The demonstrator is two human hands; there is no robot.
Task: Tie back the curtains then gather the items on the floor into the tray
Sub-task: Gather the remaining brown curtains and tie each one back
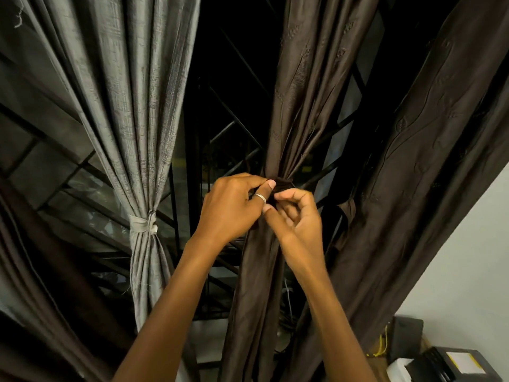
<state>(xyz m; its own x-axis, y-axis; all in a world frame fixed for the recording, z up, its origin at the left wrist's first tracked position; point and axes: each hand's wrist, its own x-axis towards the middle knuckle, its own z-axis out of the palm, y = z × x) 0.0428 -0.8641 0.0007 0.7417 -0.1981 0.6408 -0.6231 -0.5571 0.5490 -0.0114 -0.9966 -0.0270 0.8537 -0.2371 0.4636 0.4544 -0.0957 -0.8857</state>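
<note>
A grey curtain (132,111) hangs at the left, gathered by a pale tieback (143,225) knotted around its waist. In the middle a dark brown curtain (303,100) is bunched together where a brown tieback (283,182) wraps it. My left hand (231,208), with a ring on the thumb, pinches the tieback from the left. From the right, my right hand (298,216) grips the same tieback with its fingertips. Another brown curtain panel (429,161) hangs loose at the right. No tray or floor items are in view.
A black window grille (220,150) with dark glass stands behind the curtains. A white wall (468,257) is at the right. Below it sit a black device (406,340) with yellow cables and a dark box (454,365) with a label.
</note>
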